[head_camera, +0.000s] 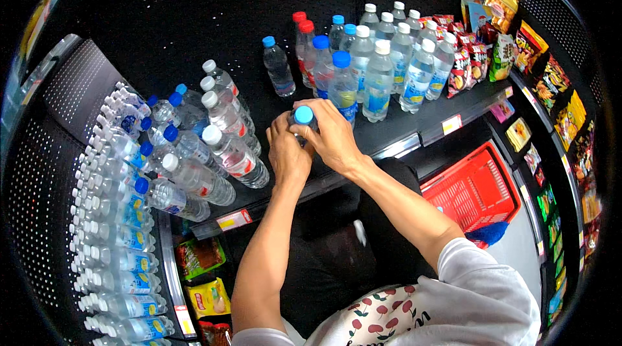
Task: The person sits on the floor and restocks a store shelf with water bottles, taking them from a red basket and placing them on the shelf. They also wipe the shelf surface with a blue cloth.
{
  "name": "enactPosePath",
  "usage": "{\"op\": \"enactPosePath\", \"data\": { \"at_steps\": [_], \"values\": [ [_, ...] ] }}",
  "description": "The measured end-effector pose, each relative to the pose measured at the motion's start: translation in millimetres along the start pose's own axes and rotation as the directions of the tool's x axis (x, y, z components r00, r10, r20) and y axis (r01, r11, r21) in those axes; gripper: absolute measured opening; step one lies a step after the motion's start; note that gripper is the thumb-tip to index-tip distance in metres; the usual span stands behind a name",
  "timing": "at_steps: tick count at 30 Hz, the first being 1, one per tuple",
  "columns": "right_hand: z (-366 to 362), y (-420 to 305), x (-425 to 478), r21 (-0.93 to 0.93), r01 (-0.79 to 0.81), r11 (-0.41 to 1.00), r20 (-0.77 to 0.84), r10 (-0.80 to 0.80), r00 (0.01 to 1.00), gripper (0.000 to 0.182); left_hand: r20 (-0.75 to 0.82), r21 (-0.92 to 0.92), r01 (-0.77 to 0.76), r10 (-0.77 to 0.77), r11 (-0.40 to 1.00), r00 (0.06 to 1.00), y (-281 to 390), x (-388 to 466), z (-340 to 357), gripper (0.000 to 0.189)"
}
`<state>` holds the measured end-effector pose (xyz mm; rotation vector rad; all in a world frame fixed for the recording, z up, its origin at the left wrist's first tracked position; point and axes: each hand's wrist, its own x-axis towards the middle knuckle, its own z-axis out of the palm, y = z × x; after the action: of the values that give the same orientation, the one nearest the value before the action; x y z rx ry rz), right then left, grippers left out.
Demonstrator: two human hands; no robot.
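A clear plastic bottle with a light-blue cap (304,114) is held between my two hands over the black shelf (388,139). My left hand (287,151) wraps the bottle's left side. My right hand (335,137) grips it from the right, fingers behind the cap and thumb in front. The bottle's lower part is hidden by my hands. Behind them stands another bottle with a light-blue cap (279,68). Close to my right hand is a bottle with a dark-blue cap (343,84). To the left stands a white-capped bottle with a red label (235,157).
Rows of white-capped bottles (136,263) line the left shelf. More bottles with red caps (305,47) and white caps (379,86) stand behind. Snack bags (469,61) fill the right end. A red plastic shopping basket (474,190) sits on the floor to my right.
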<state>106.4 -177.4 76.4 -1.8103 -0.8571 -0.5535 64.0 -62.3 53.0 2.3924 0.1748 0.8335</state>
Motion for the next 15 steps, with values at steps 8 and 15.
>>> {"op": "enactPosePath", "data": {
  "at_steps": [8,15],
  "values": [
    [-92.6,-36.5,-28.0,0.06,-0.016,0.998,-0.055,0.02,0.998,0.041,-0.05,-0.034,-0.361,0.359,0.932,0.932,65.6,-17.8,-21.7,0.062],
    [-204.9,-66.9,-61.5,-0.033,-0.102,0.994,-0.199,0.094,0.976,0.036,0.02,-0.229,-0.511,0.529,0.829,0.849,163.2,-40.1,-3.0,0.062]
  ]
}}
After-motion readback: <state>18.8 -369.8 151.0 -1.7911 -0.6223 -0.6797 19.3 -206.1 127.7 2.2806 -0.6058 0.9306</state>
